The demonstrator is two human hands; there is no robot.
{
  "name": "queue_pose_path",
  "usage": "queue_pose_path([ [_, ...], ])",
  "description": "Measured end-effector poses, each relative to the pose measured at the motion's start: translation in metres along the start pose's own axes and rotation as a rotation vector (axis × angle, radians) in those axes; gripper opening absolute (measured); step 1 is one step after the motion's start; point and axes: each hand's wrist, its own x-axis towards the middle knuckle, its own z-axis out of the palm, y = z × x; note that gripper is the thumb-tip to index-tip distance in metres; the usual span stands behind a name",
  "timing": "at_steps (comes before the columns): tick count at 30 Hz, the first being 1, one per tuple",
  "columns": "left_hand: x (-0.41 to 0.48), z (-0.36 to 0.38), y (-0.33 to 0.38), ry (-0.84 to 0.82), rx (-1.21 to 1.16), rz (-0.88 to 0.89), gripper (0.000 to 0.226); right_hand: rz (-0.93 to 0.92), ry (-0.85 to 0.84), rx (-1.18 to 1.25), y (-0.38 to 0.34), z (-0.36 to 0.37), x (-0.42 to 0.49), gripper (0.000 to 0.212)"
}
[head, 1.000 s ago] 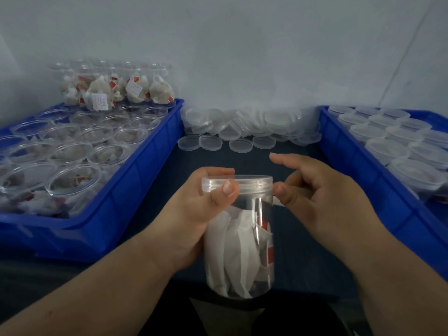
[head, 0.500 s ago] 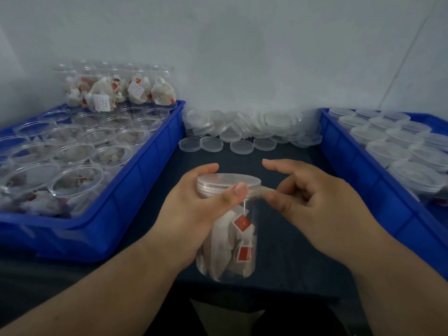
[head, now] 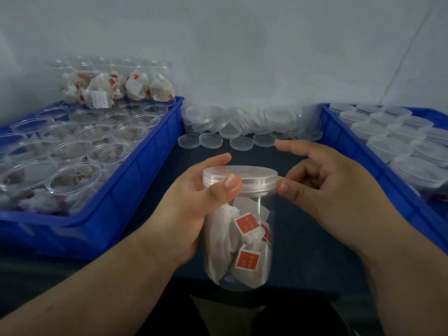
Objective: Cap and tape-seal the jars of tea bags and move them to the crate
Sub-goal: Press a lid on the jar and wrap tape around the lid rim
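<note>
A clear plastic jar (head: 242, 251) of white tea bags with red tags is held above the dark table, tilted a little. A clear cap (head: 240, 173) sits on it. My left hand (head: 191, 214) grips the jar's upper part, thumb pressed on the cap's rim. My right hand (head: 334, 190) is at the cap's right edge; thumb and curled fingers seem to pinch a short clear tape strip (head: 279, 177) there, while the index finger points out straight.
A blue crate (head: 145, 180) on the left holds several open jars (head: 72, 175) of tea bags, with more jars stacked behind (head: 116, 88). A blue crate (head: 363, 166) on the right holds several capped jars (head: 388, 146). Loose clear lids (head: 242, 127) lie piled along the back wall.
The jar has turned in my left hand, so the red tags now face me, and its cap has tilted toward me. My right hand stayed at the cap's right edge.
</note>
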Motion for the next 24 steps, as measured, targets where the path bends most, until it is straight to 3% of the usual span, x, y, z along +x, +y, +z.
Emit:
queue_pose_path([
  [2,0.000,-0.002,0.000,-0.045,-0.006,-0.032,0.103,0.018,0.017,-0.026,0.000,0.002,0.000,0.057],
  [5,-0.001,-0.001,0.000,-0.069,0.022,-0.070,0.115,0.052,-0.021,-0.067,-0.001,0.006,-0.002,0.055],
  [12,0.002,0.000,-0.005,0.057,0.080,-0.101,0.107,0.024,0.011,-0.164,-0.011,0.000,-0.007,0.035],
  [18,0.002,0.000,-0.008,0.189,0.177,-0.078,0.115,0.002,0.090,-0.206,-0.014,-0.006,-0.011,0.041],
  [24,0.000,0.001,-0.007,0.187,0.166,-0.045,0.112,0.019,0.111,-0.219,-0.014,-0.002,-0.008,0.054],
])
